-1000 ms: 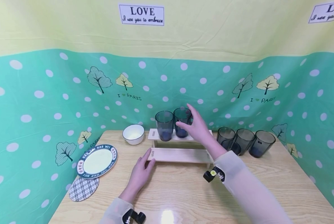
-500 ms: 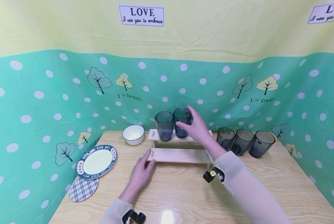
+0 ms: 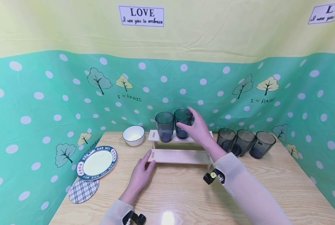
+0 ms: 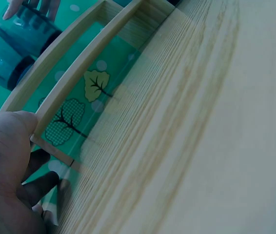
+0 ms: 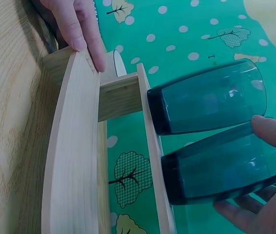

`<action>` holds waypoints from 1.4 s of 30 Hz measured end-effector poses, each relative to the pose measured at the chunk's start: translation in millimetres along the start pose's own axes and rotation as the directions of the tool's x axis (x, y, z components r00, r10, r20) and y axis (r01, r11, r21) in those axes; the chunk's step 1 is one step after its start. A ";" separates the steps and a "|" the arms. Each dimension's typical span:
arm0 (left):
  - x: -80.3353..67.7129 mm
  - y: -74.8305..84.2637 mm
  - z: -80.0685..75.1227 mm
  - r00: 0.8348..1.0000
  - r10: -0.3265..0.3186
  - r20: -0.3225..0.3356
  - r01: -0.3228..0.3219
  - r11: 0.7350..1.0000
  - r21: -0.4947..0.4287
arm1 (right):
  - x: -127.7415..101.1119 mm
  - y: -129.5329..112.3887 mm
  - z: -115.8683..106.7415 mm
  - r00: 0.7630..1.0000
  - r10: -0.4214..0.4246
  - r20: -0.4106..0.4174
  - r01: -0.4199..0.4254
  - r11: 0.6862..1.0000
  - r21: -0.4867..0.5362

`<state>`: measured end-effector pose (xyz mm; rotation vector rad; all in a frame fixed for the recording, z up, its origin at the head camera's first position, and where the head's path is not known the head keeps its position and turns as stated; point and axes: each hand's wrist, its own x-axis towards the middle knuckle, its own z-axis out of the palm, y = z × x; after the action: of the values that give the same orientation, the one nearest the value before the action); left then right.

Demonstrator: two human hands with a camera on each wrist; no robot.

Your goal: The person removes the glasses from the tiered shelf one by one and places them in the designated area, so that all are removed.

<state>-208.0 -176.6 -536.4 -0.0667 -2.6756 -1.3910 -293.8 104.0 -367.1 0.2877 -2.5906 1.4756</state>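
Observation:
A two-tier wooden rack [image 3: 181,156] stands on the table. On its upper tier two dark tinted drinking glasses are upright side by side: a left glass [image 3: 165,126] and a right glass [image 5: 221,163]. My right hand [image 3: 198,126] holds the right glass near its rim, thumb on the near side and fingers round the other; its base rests on the tier. My left hand [image 3: 140,175] grips the left end of the lower tier, as the left wrist view shows with the thumb [image 4: 18,122] at the board's corner.
More tinted glasses, such as the far-right glass [image 3: 263,144], stand right of the rack. A white bowl [image 3: 133,135] sits to its left. Nearer on the left, a blue-rimmed plate [image 3: 81,167] leans over a checked round mat [image 3: 83,191]. A patterned cloth [image 3: 167,78] hangs behind the table.

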 end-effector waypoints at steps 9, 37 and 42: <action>0.1 -0.1 0.8 1.000 -0.003 -0.001 0.003 1.000 0.004 | -9.6 -0.5 -5.7 0.999 0.016 -0.030 -0.016 1.000 -0.017; 0.6 0.6 -0.3 1.000 0.001 -0.002 -0.001 1.000 0.002 | -61.9 -0.8 -43.8 1.000 0.009 -0.006 -0.009 1.000 0.004; 0.8 0.1 -0.6 1.000 0.002 -0.002 -0.002 1.000 0.003 | -73.8 1.7 -52.0 1.000 0.014 -0.002 -0.014 1.000 0.013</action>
<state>-208.7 -177.1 -535.8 -0.0685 -2.6754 -1.3858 -220.9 156.5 -358.4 0.2706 -2.5875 1.4967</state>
